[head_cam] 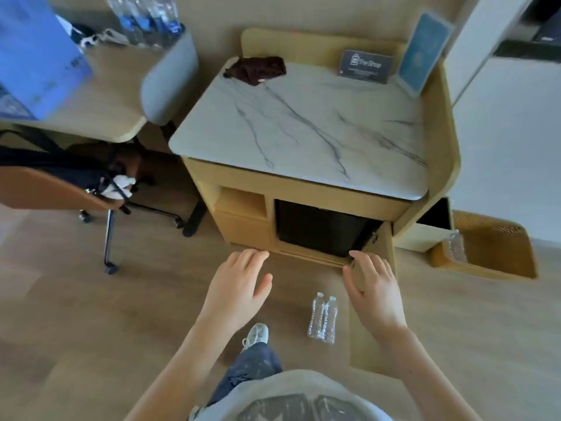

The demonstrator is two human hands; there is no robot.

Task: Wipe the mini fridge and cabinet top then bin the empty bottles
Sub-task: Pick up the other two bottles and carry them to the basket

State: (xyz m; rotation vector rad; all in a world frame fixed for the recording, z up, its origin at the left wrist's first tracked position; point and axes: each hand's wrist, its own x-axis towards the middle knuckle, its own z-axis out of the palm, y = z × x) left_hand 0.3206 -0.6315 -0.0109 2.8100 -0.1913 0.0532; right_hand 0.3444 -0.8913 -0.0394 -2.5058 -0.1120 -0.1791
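Head view: bottles [323, 319] apart from right fingers [368, 265]

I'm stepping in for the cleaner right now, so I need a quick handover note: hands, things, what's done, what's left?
Hands: left hand and right hand are both open and hold nothing, out in front of the cabinet.
Things: the cloth lies at the back left of the cabinet top. The cabinet door is open and shows the mini fridge.
Done: one bottle is in the basket, seemingly the bin. Whether the wiping is finished cannot be told.
Left: bin the two floor bottles; wipe if needed.
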